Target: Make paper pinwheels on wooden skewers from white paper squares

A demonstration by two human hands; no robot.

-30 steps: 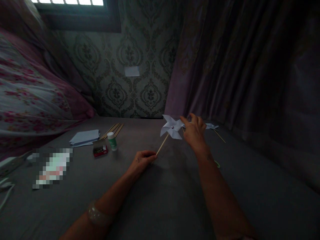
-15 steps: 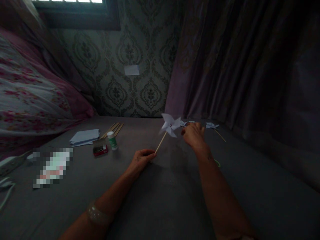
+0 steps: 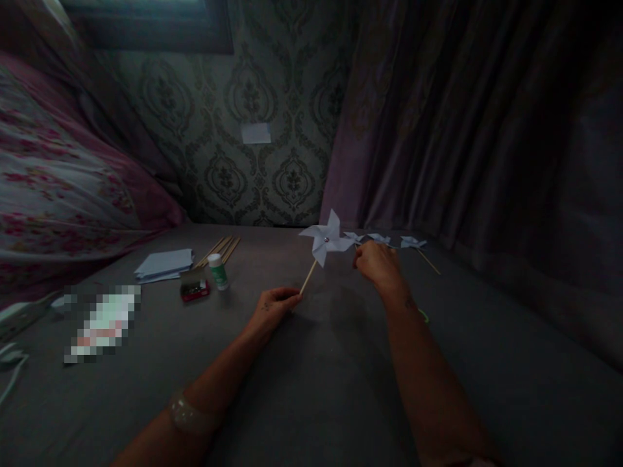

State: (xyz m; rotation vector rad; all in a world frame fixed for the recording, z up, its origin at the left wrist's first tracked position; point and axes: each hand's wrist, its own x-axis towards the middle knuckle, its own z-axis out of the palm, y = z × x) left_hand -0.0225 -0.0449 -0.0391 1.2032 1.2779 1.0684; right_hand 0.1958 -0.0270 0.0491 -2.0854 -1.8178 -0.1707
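My left hand (image 3: 277, 306) is closed on the thin wooden stick of a white paper pinwheel (image 3: 327, 241), pinching it low down. The stick leans up and to the right, and a shiny pin head sits at the centre of the blades. Just right of the blades is my right hand (image 3: 377, 263), its fingers curled in and nothing visible in them. Behind it lie more white pinwheels (image 3: 379, 239), partly covered by the hand. Another pinwheel (image 3: 413, 242) rests farther right, its stick pointing toward me.
On the grey surface at left are stacked white paper (image 3: 164, 264), several wooden sticks (image 3: 228, 250), a white-and-green glue stick (image 3: 217, 271) and an open red box (image 3: 195, 290) of small metal pieces. A green loop (image 3: 423, 316) shows beside my right forearm. A power strip (image 3: 24, 318) lies far left.
The pinwheel's blades have turned to a different angle and look sharper now. My two hands have stayed nearly in place, with the right hand slightly curled as before.
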